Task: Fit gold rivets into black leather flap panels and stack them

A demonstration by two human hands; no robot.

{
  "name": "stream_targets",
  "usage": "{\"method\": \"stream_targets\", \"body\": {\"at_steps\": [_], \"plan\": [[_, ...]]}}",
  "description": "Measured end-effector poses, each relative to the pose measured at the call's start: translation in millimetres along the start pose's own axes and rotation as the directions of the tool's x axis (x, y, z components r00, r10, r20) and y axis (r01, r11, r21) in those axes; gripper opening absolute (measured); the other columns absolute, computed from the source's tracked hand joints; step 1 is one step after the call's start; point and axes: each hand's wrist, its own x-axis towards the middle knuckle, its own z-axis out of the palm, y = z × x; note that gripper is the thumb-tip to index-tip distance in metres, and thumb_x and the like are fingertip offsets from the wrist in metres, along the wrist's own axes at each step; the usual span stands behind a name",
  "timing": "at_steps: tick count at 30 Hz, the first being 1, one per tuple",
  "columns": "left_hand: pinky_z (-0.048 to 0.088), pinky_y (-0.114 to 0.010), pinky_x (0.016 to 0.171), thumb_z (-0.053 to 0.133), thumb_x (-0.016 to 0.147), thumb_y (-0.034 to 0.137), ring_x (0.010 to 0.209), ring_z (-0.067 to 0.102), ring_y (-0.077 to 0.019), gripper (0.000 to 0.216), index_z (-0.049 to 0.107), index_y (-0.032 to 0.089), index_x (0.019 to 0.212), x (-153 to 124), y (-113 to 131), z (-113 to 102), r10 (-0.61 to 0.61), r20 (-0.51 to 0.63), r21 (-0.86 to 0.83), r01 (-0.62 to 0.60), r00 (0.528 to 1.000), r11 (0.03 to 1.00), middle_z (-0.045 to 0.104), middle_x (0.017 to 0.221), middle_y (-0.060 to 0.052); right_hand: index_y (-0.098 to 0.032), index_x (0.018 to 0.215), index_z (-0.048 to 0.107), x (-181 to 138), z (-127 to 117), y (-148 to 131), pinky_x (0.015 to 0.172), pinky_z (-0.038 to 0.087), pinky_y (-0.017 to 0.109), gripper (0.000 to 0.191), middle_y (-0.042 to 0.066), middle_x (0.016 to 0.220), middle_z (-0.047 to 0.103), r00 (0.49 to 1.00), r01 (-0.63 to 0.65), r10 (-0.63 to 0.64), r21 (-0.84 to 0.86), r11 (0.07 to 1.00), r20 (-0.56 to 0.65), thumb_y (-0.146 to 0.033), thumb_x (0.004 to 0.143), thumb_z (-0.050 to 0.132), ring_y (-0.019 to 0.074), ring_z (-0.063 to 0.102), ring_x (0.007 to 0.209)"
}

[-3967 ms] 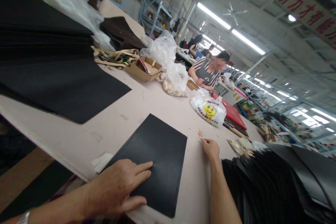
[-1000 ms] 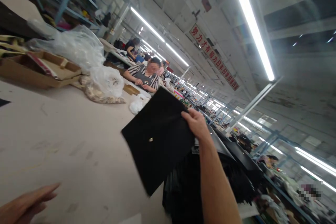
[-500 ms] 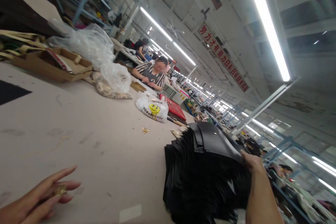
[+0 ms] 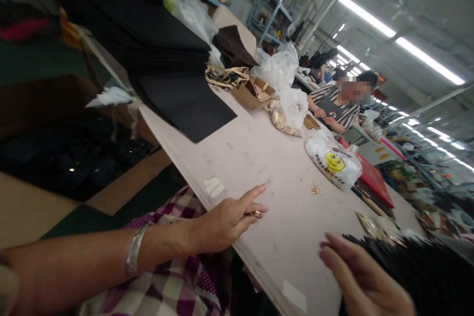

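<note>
My left hand (image 4: 231, 219), with a silver bracelet on its wrist, hovers over the near edge of the table. Its partly curled fingers hold small gold metal fittings (image 4: 255, 214); how many I cannot tell. At the lower right, my right hand (image 4: 370, 276) stretches its fingers toward the left, and nothing shows in them. Beside and behind it stands a stack of black sheet pieces (image 4: 425, 271), partly cut off by the frame. A little pile of gold fittings (image 4: 315, 188) lies on the tabletop between the hands and the smiley-face plastic bag (image 4: 335, 160).
Black sheets (image 4: 185, 101) are piled on the table's left end. Toward the back are an open cardboard box (image 4: 250, 96), a clear bag (image 4: 292, 106) and a red flat object (image 4: 374, 175). A carton of dark pieces (image 4: 74, 158) stands below left. A co-worker (image 4: 333, 103) sits across.
The view has swung left, bringing the carton and black pile into sight. My right hand has let go of the black stack and come toward the left; my left hand still holds the gold fittings.
</note>
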Motion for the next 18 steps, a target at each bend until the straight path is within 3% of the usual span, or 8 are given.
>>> {"method": "stream_targets", "body": {"at_steps": [2,5,7,10,13,15,18], "plan": [[0.044,-0.031,0.104,0.041,0.098,0.020,0.119,0.061,-0.0182,0.063,0.013,0.017,0.154,-2.7,-0.7,-6.2,0.052,0.006,0.093,-0.052,0.999,0.994,0.063,0.132,-0.011,-0.023,0.108,0.073,3.9,49.9,-17.9,0.074,0.060,0.031,0.036,0.007,0.098,0.075,0.990,0.054,-0.060,0.053,0.997,0.131,-0.046,0.081,0.070,0.0233,0.072,0.083],[0.046,-0.034,0.102,0.039,0.098,0.020,0.119,0.062,-0.0230,0.067,0.005,0.018,0.156,-6.2,-4.4,-16.8,0.021,0.017,0.151,-0.023,1.000,0.988,0.064,0.131,-0.012,-0.026,0.109,0.072,10.6,114.1,-39.3,0.077,0.059,0.031,0.023,0.006,0.102,0.073,0.933,0.264,-0.286,0.123,0.957,0.219,-0.032,0.088,0.063,0.0205,0.070,0.087],[0.048,-0.036,0.098,0.041,0.095,0.017,0.114,0.064,-0.0259,0.072,0.003,0.017,0.156,-9.5,-8.5,-24.2,-0.016,-0.007,0.161,0.017,1.000,0.987,0.067,0.125,-0.012,-0.028,0.108,0.072,14.6,140.7,-45.3,0.081,0.057,0.031,0.022,0.006,0.104,0.072,0.873,0.394,-0.427,0.172,0.903,0.236,-0.024,0.091,0.058,0.0197,0.069,0.092],[0.049,-0.037,0.096,0.045,0.088,0.011,0.112,0.065,-0.0277,0.079,0.006,0.017,0.156,-16.2,-15.9,-36.0,-0.015,-0.058,0.165,0.025,0.998,0.986,0.069,0.121,-0.012,-0.027,0.097,0.073,22.3,163.1,-43.1,0.082,0.056,0.029,0.019,0.005,0.097,0.072,0.805,0.468,-0.542,0.301,0.831,0.242,-0.019,0.091,0.057,0.0194,0.069,0.092],[0.048,-0.039,0.096,0.044,0.088,0.012,0.111,0.064,-0.0275,0.073,0.014,0.017,0.155,-24.1,-22.5,-51.4,-0.017,-0.134,0.153,0.037,0.991,0.988,0.067,0.124,-0.012,-0.026,0.089,0.071,38.2,181.6,-41.0,0.075,0.056,0.027,0.011,0.003,0.087,0.072,0.823,0.362,-0.489,0.397,0.844,0.289,-0.026,0.090,0.061,0.0186,0.069,0.082],[0.049,-0.037,0.092,0.041,0.090,0.015,0.102,0.066,-0.0242,0.060,0.031,0.018,0.149,-30.4,-27.3,-64.5,-0.105,-0.245,0.044,0.120,0.964,0.992,0.068,0.119,-0.011,-0.024,0.088,0.070,56.5,198.7,-47.6,0.072,0.054,0.026,0.013,0.003,0.084,0.072,0.854,0.270,-0.396,0.362,0.892,0.338,-0.033,0.090,0.061,0.0181,0.068,0.078],[0.050,-0.029,0.074,0.049,0.085,0.020,0.085,0.065,-0.0173,0.045,0.051,0.017,0.130,-42.8,-36.3,-87.7,-0.331,-0.401,-0.316,0.210,0.854,0.925,0.068,0.107,-0.008,-0.022,0.097,0.070,95.2,238.5,-71.1,0.076,0.052,0.029,0.021,0.004,0.092,0.073,0.858,0.298,-0.378,0.262,0.918,0.347,-0.039,0.089,0.060,0.0195,0.068,0.083]]}}
